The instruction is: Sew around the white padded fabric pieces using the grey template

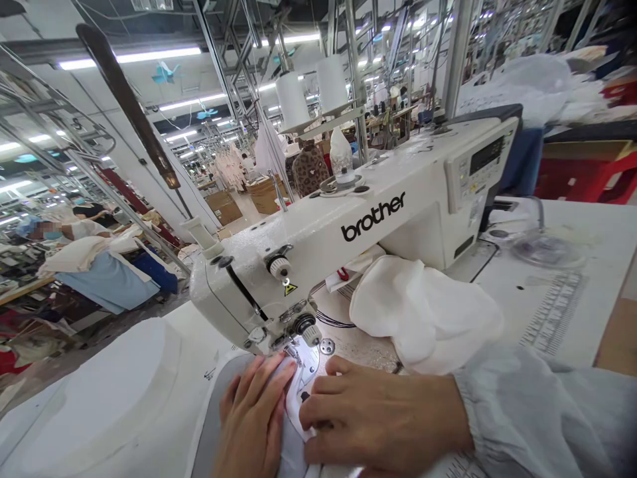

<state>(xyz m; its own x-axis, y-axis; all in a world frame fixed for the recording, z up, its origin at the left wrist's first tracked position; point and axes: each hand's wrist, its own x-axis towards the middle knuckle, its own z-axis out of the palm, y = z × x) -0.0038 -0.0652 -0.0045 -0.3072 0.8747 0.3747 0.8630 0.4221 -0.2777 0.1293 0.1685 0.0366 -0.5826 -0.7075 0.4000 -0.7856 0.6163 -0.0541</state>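
A white sewing machine [318,245] marked "brother" stands before me, its needle area lit. White fabric [293,398] runs under the presser foot [292,350] and back toward me. My left hand [256,405] lies flat on this fabric, fingers stretched out and their tips close to the foot. To the right, my right hand [368,411] has its fingers curled in at the fabric's edge; its fingertips are partly hidden. Between the hands a small dark spot shows, too unclear to name.
Bunched white cloth [423,312] lies under the machine arm. White thread cones [293,99] stand above it. A clear round dish [550,247] and a printed ruler scale [557,309] are on the right tabletop. Stacked white pieces [109,392] lie left. People work farther back.
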